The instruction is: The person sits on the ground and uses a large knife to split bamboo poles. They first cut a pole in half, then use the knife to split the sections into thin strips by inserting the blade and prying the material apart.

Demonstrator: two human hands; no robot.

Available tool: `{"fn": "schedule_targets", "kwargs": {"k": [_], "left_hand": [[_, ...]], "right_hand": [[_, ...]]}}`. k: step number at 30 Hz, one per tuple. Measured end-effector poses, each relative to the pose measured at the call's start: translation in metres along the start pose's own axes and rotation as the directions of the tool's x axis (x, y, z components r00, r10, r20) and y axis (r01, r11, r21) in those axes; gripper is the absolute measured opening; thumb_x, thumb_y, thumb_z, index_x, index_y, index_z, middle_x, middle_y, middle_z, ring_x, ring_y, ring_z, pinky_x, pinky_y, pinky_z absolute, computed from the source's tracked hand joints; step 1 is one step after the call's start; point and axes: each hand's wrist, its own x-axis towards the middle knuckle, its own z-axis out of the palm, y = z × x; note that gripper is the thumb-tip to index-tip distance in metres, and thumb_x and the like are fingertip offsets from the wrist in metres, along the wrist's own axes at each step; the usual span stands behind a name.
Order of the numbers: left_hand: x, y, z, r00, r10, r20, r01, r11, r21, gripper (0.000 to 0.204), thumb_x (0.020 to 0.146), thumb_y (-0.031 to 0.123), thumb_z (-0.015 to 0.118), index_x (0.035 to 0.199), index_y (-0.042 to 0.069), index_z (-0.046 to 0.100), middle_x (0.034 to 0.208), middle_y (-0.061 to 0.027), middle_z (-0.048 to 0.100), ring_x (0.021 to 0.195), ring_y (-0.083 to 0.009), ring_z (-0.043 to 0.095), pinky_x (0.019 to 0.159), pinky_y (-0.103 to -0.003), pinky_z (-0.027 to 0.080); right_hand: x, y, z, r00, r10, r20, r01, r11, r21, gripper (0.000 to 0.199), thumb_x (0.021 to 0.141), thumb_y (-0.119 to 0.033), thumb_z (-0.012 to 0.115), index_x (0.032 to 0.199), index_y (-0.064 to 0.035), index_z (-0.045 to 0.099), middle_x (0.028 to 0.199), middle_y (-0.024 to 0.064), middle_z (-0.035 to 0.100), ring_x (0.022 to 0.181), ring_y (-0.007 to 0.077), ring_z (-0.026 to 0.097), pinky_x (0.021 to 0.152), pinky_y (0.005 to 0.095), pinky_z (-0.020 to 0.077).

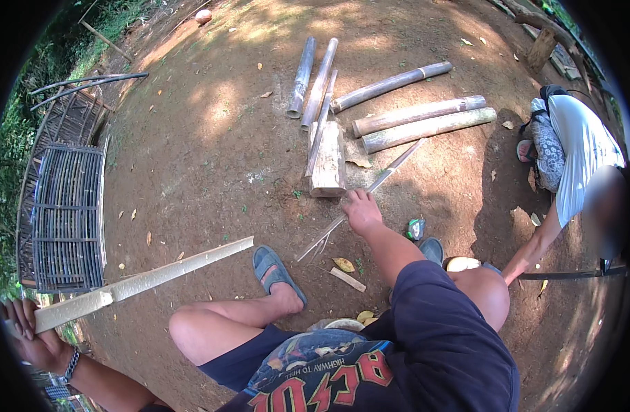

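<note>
My left hand [39, 340] is closed around the near end of a long split bamboo piece [170, 276], its pale inner side showing. That piece points away to the right, over the ground towards my left sandal. In front of my knees my right hand [363, 213] reaches down, its fingers bent over a thin bamboo strip [396, 167]. The strip runs slantwise beneath the palm, which hides its middle. Just beyond these fingers is a squared wooden block [328, 165], with a narrow bamboo piece [320, 127] leaning along it.
Several bamboo poles [431, 127] lie beyond the block. A green and black tape measure [416, 229] sits by my right sandal. At the right a person in a white shirt [586, 130] bends over, one arm reaching beside my knee. A bamboo slat bench [67, 213] stands left.
</note>
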Motion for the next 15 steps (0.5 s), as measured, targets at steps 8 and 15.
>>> {"fn": "schedule_targets", "kwargs": {"k": [8,15], "left_hand": [[-0.063,-0.219,0.093,0.980,-0.186,0.063,0.188,0.982,-0.026,0.050,0.105,0.047,0.045,0.120,0.001,0.057,0.071,0.0030,0.039,0.056,-0.0046,0.034,0.053,-0.020,0.030],[-0.104,-0.307,0.163,0.928,-0.358,0.109,0.366,0.928,-0.074,0.048,0.106,0.041,0.044,0.127,-0.001,0.052,0.081,-0.0017,0.046,0.071,-0.0106,0.045,0.066,-0.026,0.040]], "right_hand": [[-0.096,-0.005,0.059,0.784,0.611,0.109,-0.566,0.631,0.530,0.036,0.085,-0.008,0.063,0.118,-0.0215,0.072,0.118,0.0163,0.061,0.114,0.0354,0.058,0.100,0.0381,0.0486],[-0.103,0.019,0.089,0.726,0.606,0.326,-0.517,0.168,0.840,0.036,0.088,-0.011,0.058,0.122,-0.0096,0.069,0.115,0.0178,0.069,0.098,0.0296,0.068,0.090,0.0367,0.0522]]}}
